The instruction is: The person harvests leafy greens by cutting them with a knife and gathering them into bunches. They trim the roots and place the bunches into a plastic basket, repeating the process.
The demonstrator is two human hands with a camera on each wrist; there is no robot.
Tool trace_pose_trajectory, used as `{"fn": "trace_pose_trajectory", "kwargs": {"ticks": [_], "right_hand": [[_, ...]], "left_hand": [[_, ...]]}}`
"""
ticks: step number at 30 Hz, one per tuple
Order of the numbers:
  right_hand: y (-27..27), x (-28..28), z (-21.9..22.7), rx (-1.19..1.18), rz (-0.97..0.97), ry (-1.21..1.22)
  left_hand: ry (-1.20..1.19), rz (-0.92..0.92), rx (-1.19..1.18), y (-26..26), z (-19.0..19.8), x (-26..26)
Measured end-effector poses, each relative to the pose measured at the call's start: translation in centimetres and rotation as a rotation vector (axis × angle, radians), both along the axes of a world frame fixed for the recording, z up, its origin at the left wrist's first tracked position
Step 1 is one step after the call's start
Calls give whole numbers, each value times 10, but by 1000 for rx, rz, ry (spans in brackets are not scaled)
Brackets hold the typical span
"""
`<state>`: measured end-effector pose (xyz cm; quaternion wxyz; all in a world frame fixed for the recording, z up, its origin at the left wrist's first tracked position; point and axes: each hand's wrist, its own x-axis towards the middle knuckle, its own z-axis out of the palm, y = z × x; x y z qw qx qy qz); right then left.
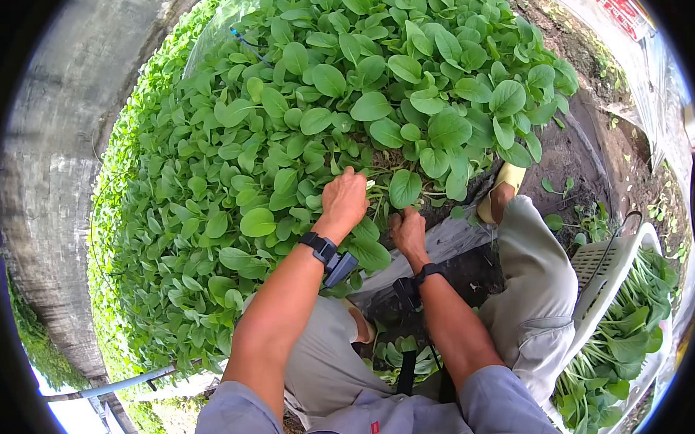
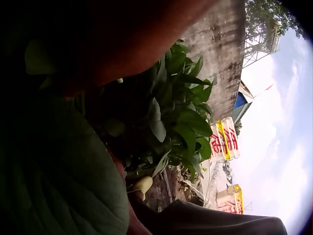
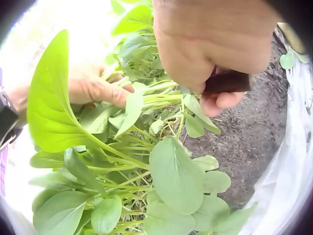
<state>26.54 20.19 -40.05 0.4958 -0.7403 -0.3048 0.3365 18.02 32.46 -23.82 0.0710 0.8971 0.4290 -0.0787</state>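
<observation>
A dense bed of leafy greens (image 1: 320,103) fills the ground in front of me. My left hand (image 1: 345,198) reaches in at its near edge, back of the hand up; in the right wrist view its thumb and fingers curl round pale stems (image 3: 110,73). Close to its right, my right hand (image 1: 409,234) is low by the stem bases. The right wrist view shows that fist gripping a dark handle (image 3: 227,82), its working end hidden behind fingers and stems (image 3: 164,98). A large leaf (image 2: 63,166) covers much of the left wrist view.
At my right a pale plastic basket (image 1: 594,260) holds cut greens (image 1: 627,333). Plastic sheeting (image 1: 433,245) edges the bed beside dark soil (image 1: 567,159). My knee (image 1: 537,271) is near the right arm. A concrete wall (image 1: 54,151) runs along the left.
</observation>
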Motion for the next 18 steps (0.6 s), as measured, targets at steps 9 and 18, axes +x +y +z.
{"fn": "trace_pose_trajectory", "kwargs": {"ticks": [9, 18], "right_hand": [[32, -6, -6, 48, 107, -463], [11, 5, 20, -188, 373, -44]], "left_hand": [[9, 85, -9, 4, -34, -30], [-175, 72, -4, 5, -1, -50]]}}
